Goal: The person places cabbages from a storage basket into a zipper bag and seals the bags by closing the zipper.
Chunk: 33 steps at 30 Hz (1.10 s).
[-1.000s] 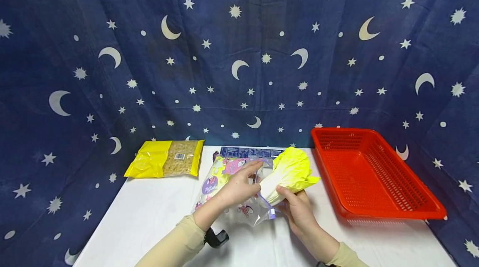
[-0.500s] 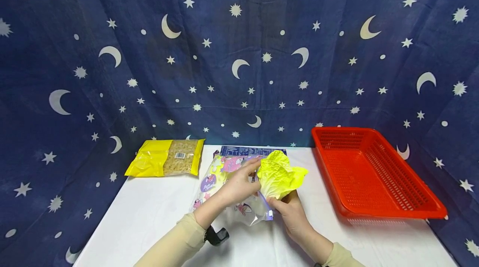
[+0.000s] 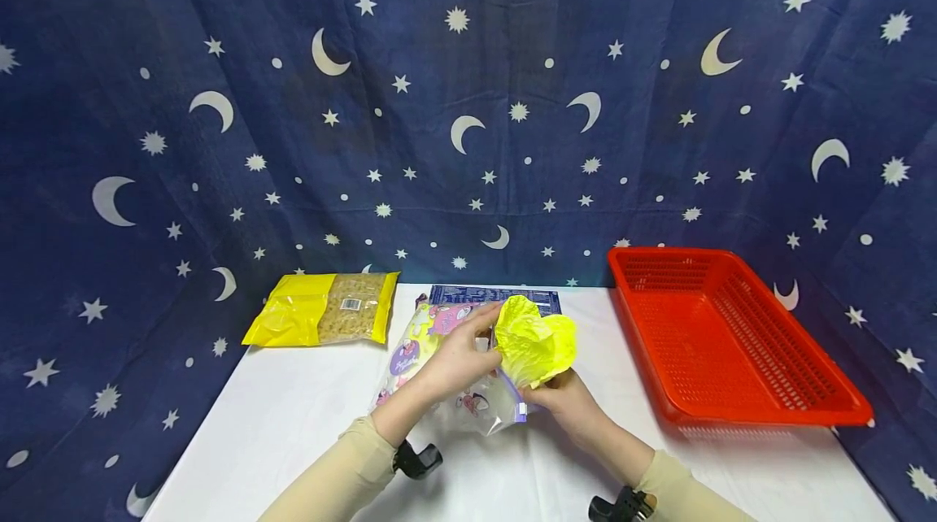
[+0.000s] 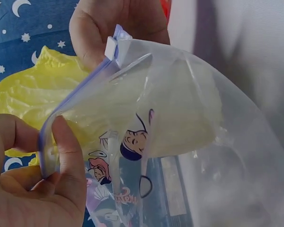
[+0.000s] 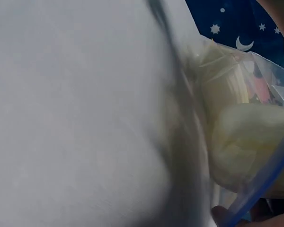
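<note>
A yellow-and-white napa cabbage leaf [image 3: 538, 343] is partly inside a clear zip bag [image 3: 479, 408] printed with cartoon figures. Its pale stem end [image 5: 251, 142] shows through the plastic in the right wrist view, while the frilly yellow part [image 4: 33, 94] sticks out of the mouth. My left hand [image 3: 457, 359] pinches the purple zip edge between thumb and fingers, holding the mouth apart. Behind the leaf, near the white slider, my right hand [image 3: 574, 408] grips the leaf from below. Most of its fingers are hidden by leaf and bag.
A yellow bag of pasta-like pieces [image 3: 322, 311] lies at the back left. To the right stands a red perforated basket [image 3: 721, 351]. Blue printed packaging [image 3: 490, 294] lies behind the zip bag on the white table [image 3: 293, 441].
The cabbage leaf has moved left and its stem end has gone into the zip bag. My right hand has moved left with it. The left hand keeps its pinch on the edge.
</note>
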{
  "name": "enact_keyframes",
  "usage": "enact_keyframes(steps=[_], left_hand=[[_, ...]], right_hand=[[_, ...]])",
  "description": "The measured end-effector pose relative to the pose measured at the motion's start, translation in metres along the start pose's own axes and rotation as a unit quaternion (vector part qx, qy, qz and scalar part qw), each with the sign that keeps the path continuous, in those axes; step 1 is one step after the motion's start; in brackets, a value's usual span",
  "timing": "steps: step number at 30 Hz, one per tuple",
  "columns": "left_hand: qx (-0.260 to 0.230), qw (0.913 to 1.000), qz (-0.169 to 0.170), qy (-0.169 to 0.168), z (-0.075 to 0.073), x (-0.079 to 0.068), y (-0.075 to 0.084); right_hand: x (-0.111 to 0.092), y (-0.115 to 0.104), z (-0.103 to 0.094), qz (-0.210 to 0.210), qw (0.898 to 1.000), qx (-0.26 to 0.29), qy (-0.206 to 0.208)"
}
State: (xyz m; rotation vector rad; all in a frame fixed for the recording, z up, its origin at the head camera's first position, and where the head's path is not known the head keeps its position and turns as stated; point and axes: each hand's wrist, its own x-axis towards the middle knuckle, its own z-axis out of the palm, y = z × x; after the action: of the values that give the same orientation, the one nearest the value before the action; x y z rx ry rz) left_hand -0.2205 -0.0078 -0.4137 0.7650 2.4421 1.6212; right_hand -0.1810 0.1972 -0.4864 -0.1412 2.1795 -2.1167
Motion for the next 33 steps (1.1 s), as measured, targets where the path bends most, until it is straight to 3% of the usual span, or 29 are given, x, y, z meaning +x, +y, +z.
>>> enact_keyframes(steps=[8, 16, 21, 24, 28, 33], left_hand=[[-0.017, 0.9998, -0.007, 0.009, 0.0, 0.0, -0.001], [-0.016, 0.9996, -0.011, 0.023, 0.003, 0.001, -0.001], [-0.011, 0.9994, -0.013, 0.031, 0.005, 0.0, -0.002], [-0.014, 0.9992, -0.011, 0.037, 0.005, 0.0, -0.002], [-0.016, 0.9989, -0.008, 0.044, 0.005, 0.002, 0.0], [-0.012, 0.9984, -0.014, 0.053, 0.006, 0.004, 0.003]], right_hand=[[0.007, -0.011, -0.003, 0.013, 0.998, -0.058, -0.012], [0.014, -0.027, -0.012, 0.047, 0.986, -0.153, -0.043], [0.017, -0.032, -0.014, 0.04, 0.982, -0.171, -0.072], [0.016, -0.037, -0.016, 0.047, 0.986, -0.142, -0.077], [0.014, -0.046, -0.017, 0.083, 0.992, -0.063, -0.068], [0.013, -0.052, -0.019, 0.124, 0.99, 0.019, -0.061]])
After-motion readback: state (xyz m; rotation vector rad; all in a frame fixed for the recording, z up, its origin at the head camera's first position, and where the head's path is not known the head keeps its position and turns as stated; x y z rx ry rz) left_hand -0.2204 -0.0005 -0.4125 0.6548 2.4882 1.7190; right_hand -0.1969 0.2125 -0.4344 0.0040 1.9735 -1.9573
